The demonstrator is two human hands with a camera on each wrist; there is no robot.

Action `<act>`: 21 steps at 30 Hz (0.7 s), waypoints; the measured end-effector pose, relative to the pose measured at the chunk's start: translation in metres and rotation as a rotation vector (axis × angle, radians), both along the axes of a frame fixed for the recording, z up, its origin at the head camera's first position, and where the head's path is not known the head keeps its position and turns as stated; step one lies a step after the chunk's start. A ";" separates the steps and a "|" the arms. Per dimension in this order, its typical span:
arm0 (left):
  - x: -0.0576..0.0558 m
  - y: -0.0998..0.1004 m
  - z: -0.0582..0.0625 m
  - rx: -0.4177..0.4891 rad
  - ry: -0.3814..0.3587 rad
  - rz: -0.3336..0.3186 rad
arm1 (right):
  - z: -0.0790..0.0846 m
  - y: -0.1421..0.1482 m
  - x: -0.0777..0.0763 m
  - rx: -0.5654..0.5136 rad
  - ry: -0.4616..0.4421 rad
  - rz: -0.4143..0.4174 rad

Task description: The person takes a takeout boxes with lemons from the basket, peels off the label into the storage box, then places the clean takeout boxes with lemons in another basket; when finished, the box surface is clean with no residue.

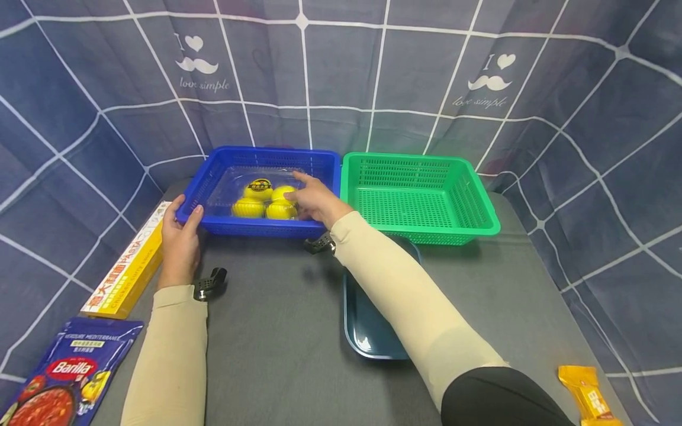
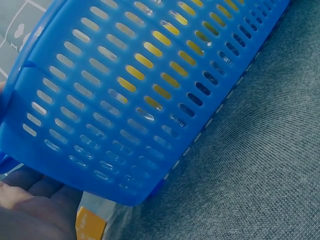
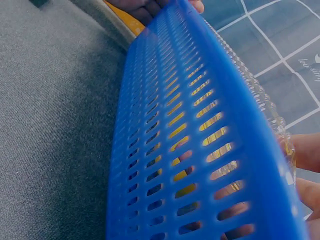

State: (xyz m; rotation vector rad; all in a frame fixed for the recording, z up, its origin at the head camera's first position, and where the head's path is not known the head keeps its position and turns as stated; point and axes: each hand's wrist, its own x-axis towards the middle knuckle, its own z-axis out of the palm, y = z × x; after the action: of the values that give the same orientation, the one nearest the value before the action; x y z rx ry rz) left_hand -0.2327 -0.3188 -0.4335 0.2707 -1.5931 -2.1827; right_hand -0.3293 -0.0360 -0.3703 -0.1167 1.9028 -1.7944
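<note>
A blue plastic basket (image 1: 261, 227) stands at the back left of the table. Inside it is a clear plastic box (image 1: 221, 190) with several yellow fruits (image 1: 248, 207) and a dark label on its lid. My left hand (image 1: 181, 242) grips the basket's front left corner, thumb over the rim; the left wrist view shows its fingers (image 2: 32, 187) under the corner. Over the basket's right part, my right hand (image 1: 318, 203) holds the clear box by its right end. In the right wrist view, its fingers (image 3: 306, 150) are at the box's edge, partly hidden behind the basket wall.
A green basket (image 1: 421, 231) stands right of the blue one. A dark blue tray (image 1: 367, 325) lies under my right forearm. Along the left side are a yellow and white pasta box (image 1: 130, 263) and a Barilla pouch (image 1: 69, 367). An orange packet (image 1: 586, 393) lies front right.
</note>
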 end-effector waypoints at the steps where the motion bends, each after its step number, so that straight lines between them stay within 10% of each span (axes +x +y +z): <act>1: -0.001 0.000 -0.001 0.003 0.005 0.003 | 0.001 0.001 0.001 -0.007 0.002 -0.001; 21: 0.004 0.001 0.003 0.024 0.007 -0.009 | 0.018 0.012 0.002 -0.130 -0.023 -0.055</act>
State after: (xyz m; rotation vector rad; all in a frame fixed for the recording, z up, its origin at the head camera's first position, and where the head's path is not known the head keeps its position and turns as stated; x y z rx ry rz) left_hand -0.2286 -0.3176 -0.4300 0.2635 -1.5675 -2.2086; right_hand -0.3271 -0.0239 -0.3518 -0.0902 1.7891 -1.9475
